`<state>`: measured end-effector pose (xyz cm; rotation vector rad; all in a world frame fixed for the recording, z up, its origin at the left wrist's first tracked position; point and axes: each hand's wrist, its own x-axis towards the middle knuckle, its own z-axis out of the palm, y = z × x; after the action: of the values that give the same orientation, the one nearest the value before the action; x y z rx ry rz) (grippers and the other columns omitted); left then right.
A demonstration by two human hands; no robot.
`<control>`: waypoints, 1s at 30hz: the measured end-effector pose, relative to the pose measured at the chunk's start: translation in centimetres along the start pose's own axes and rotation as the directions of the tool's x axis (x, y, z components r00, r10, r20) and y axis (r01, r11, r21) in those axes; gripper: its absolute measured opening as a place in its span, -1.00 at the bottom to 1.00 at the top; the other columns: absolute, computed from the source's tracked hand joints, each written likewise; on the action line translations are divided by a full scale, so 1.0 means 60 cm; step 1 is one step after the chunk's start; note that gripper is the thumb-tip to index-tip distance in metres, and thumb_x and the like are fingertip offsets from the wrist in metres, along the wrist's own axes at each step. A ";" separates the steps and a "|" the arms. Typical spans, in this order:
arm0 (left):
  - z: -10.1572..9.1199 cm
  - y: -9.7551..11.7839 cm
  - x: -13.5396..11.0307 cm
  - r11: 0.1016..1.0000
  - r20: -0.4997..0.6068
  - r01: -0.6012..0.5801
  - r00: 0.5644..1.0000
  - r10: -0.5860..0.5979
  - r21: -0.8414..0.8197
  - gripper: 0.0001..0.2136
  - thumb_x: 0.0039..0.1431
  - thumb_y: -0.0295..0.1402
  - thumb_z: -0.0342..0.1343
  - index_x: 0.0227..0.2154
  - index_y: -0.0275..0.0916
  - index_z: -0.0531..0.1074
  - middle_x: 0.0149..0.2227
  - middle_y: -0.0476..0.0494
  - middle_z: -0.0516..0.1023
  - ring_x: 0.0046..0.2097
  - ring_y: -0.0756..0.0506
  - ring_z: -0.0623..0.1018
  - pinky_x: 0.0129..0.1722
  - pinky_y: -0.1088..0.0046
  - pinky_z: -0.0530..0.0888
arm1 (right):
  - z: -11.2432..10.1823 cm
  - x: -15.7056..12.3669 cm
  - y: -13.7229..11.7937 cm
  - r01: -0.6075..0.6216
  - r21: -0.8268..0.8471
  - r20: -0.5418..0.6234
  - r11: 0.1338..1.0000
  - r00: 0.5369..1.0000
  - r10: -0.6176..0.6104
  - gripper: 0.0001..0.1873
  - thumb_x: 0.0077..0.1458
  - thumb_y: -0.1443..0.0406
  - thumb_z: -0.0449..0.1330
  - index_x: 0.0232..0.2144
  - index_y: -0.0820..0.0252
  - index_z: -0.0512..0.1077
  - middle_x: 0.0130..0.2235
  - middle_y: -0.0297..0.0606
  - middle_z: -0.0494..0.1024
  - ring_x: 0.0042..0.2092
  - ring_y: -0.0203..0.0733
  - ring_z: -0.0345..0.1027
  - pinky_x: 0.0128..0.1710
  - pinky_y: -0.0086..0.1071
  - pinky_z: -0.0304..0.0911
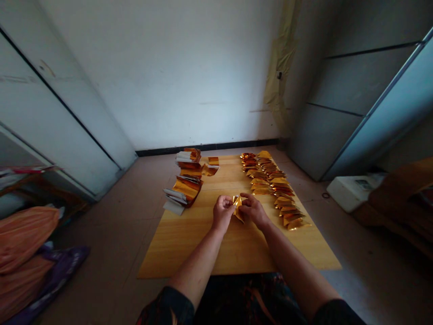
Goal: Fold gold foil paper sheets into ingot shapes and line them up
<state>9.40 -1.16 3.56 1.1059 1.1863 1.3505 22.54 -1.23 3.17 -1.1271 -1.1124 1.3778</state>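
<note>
Head view: small room, plain white wall (169, 81) at 12 o'clock, with a dark skirting strip along its foot. Tall grey cabinet doors (61, 104) stand at 10 o'clock and more doors (358, 99) at 2 o'clock. Clock centred on the hands, 12 straight ahead. A low wooden board (237, 257) lies on the tiled floor in front of the person. An orange bag (23, 239) and a purple bag (57, 275) sit at 8 to 9 o'clock, off the board. A white box (353, 192) sits on the floor at 3 o'clock.

On the board, at 10 to 11 o'clock, two stacks of gold-and-white foil sheets (184, 189) lie uneven, with a few loose sheets (209, 169) beside them at 12 o'clock. At 1 to 2 o'clock a long double row of folded gold pieces (270, 187) runs from the far edge of the board toward the person. Folded pieces make up a long row; the sheet stacks remain sizeable, so plenty looks unfolded.

Left hand (223, 213) and right hand (254, 210) meet at centre, both gripping one partly folded foil piece (237, 208) between them, just above the board. Neither hand is released.
</note>
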 end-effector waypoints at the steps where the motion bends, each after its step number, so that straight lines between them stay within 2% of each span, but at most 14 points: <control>1: 0.001 -0.002 0.000 0.999 0.001 0.014 1.000 -0.014 -0.030 -0.73 -0.21 -0.41 0.17 -0.35 -0.26 0.34 -0.53 0.06 0.44 -0.51 0.06 0.41 -0.49 0.60 0.32 | 0.001 0.001 0.000 -0.002 0.009 -0.001 1.000 1.000 0.002 -0.42 -0.29 0.28 0.22 -0.12 0.18 0.22 -0.56 -0.52 0.40 -0.55 -0.33 0.28 -0.53 -0.45 0.17; 3: 0.001 -0.006 0.002 0.999 0.020 0.019 1.000 -0.018 -0.035 -0.76 -0.19 -0.38 0.18 -0.37 -0.28 0.38 -0.52 0.02 0.47 -0.51 0.04 0.42 -0.49 0.58 0.32 | 0.004 0.002 -0.001 0.006 0.012 -0.009 1.000 1.000 -0.006 -0.45 -0.29 0.30 0.21 -0.14 0.18 0.23 -0.59 -0.55 0.38 -0.57 -0.35 0.25 -0.54 -0.46 0.15; 6: -0.002 -0.011 0.002 0.997 0.044 -0.042 0.998 0.040 0.064 -0.87 -0.16 -0.38 0.15 -0.46 -0.29 0.45 -0.48 -0.04 0.53 -0.45 0.02 0.45 -0.42 0.56 0.35 | 0.006 0.002 -0.004 0.019 -0.004 -0.020 1.000 1.000 -0.019 -0.49 -0.31 0.32 0.21 -0.18 0.18 0.26 -0.60 -0.56 0.36 -0.57 -0.37 0.23 -0.52 -0.47 0.15; 8: -0.006 -0.011 0.002 0.990 0.047 -0.069 0.997 0.063 0.120 -0.87 -0.13 -0.39 0.12 -0.46 -0.29 0.50 -0.44 -0.06 0.56 -0.40 0.00 0.48 -0.37 0.54 0.37 | 0.006 0.002 -0.005 0.025 -0.020 -0.019 0.999 0.999 -0.026 -0.50 -0.31 0.33 0.21 -0.19 0.19 0.27 -0.60 -0.55 0.36 -0.56 -0.37 0.23 -0.51 -0.47 0.15; 16: -0.016 -0.008 0.003 0.977 0.091 -0.019 0.996 -0.001 0.212 -0.80 -0.09 -0.36 0.10 -0.42 -0.31 0.56 -0.45 -0.11 0.59 -0.39 -0.05 0.51 -0.39 0.51 0.39 | 0.004 0.002 -0.007 0.054 -0.114 0.049 0.992 0.998 -0.048 -0.53 -0.28 0.32 0.17 -0.19 0.20 0.28 -0.60 -0.55 0.35 -0.56 -0.36 0.23 -0.53 -0.48 0.12; 22: -0.014 0.001 0.004 0.983 0.103 0.010 0.994 -0.029 0.183 -0.82 -0.16 -0.40 0.12 -0.44 -0.32 0.55 -0.48 -0.10 0.58 -0.43 -0.04 0.50 -0.40 0.51 0.39 | 0.000 0.002 -0.009 0.057 -0.130 0.056 0.990 0.997 -0.050 -0.53 -0.27 0.31 0.16 -0.18 0.20 0.29 -0.58 -0.53 0.39 -0.56 -0.37 0.26 -0.53 -0.49 0.14; 27: -0.014 0.008 0.005 0.992 0.140 0.044 0.988 -0.060 0.117 -0.85 -0.18 -0.38 0.15 -0.49 -0.32 0.54 -0.48 -0.11 0.57 -0.40 -0.03 0.49 -0.35 0.50 0.38 | 0.000 0.002 -0.007 0.040 -0.089 0.057 0.995 0.998 -0.035 -0.47 -0.27 0.31 0.16 -0.13 0.18 0.22 -0.64 -0.60 0.34 -0.67 -0.40 0.12 -0.66 -0.52 0.03; 30: -0.017 0.010 0.009 0.992 0.158 0.121 0.980 -0.124 0.029 -0.86 -0.22 -0.38 0.19 -0.52 -0.32 0.51 -0.56 -0.05 0.51 -0.49 0.02 0.43 -0.44 0.54 0.33 | 0.002 0.000 -0.005 0.061 -0.069 -0.005 0.996 0.998 -0.061 -0.59 -0.28 0.30 0.19 -0.28 0.12 0.20 -0.62 -0.60 0.33 -0.68 -0.41 0.10 -0.69 -0.53 0.00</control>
<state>8.29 -0.74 4.08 1.1144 1.1330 1.1374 22.44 -1.21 3.50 -1.1371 -1.1873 1.2960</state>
